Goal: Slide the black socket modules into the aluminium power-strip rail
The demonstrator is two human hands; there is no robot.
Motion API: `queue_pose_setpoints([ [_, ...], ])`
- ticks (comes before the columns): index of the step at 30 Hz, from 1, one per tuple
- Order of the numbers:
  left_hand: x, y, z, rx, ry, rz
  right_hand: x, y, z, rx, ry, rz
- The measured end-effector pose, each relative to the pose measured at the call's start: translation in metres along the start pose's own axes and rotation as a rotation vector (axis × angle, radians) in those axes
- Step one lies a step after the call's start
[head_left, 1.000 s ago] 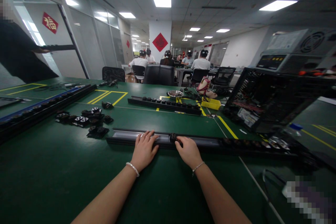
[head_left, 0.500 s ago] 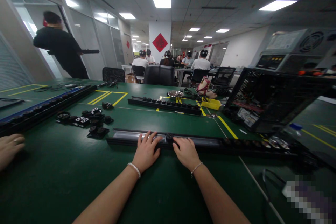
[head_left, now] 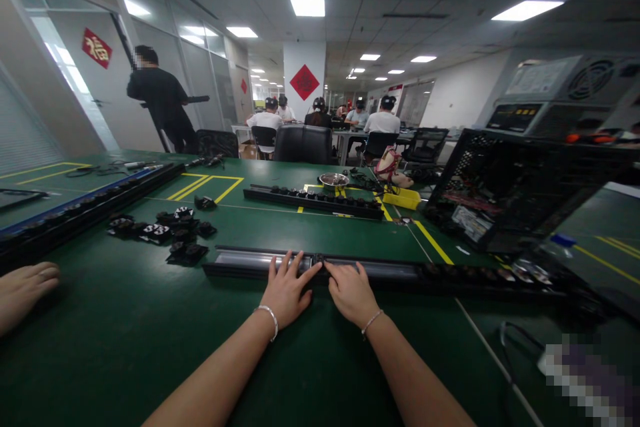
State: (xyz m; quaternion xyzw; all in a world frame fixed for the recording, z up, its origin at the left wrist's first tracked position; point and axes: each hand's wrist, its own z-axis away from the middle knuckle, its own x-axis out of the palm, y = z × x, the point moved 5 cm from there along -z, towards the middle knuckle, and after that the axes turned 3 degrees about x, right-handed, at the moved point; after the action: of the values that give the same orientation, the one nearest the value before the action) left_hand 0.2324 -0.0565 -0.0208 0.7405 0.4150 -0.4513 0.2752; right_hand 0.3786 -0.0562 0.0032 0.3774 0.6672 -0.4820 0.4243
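We saw a long black rail [head_left: 240, 259] lying on the green bench [head_left: 125, 353], right in front of us. A small black piece [head_left: 319, 258] sat in the rail's long groove, between the pointing fingers of two hands. The left hand [head_left: 289, 292] lay over the rail with its fingers spread wide, and its pointing finger was at the small black piece. The right hand [head_left: 351, 290] came from the other side. Its pointing finger reached to the same piece, and its other fingers were a bit bent. We could not tell if the right fingers grasped the piece or only touched it. Farther right, we saw a row of dark pieces [head_left: 470, 273] on the rail.

A pile of black parts [head_left: 183, 233] lay near the rail's left end. Behind the rail we saw a shorter black rail [head_left: 315, 201], a shiny bowl [head_left: 334, 180] and a yellow box [head_left: 404, 199]. An open computer case [head_left: 520, 193] stood on the right. At the left edge, another person's hand [head_left: 25, 292] was over the bench. We also saw a person in black [head_left: 160, 97] by the glass wall, with a dark bar [head_left: 199, 99].
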Motion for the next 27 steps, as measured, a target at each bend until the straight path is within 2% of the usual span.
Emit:
queue_pose_setpoints([
  [27,0.000,0.006,-0.005,-0.107,-0.057,-0.080,0.014,-0.010,0.003,-0.086,0.097,0.145],
])
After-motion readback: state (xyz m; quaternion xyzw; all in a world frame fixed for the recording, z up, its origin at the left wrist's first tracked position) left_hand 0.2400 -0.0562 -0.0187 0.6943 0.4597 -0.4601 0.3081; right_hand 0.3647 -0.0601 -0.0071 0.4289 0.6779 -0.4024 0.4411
